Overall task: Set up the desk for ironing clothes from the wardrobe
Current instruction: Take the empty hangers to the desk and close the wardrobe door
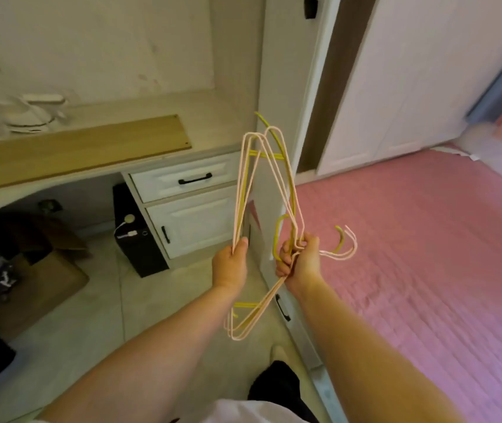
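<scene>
Hangers [269, 190] in both hands, desk [91, 148] left

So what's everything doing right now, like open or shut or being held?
Hangers: bunched, held up in both hands.
Left hand: pinches the hangers' bars.
Right hand: grips the hangers near the hooks.
Desk drawer: shut.
Cupboard door under it: shut.
Wardrobe door: looks shut.
Cardboard box under the desk: flaps open.

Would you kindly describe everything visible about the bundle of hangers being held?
The bundle of hangers is several thin wire-like clothes hangers, pale pink and yellow, seemingly coated. They hang bunched and empty, hooks pointing right beside the right hand, which grips their necks. The left hand pinches the pink bars. They are held in the air beside the white cabinet.
</scene>
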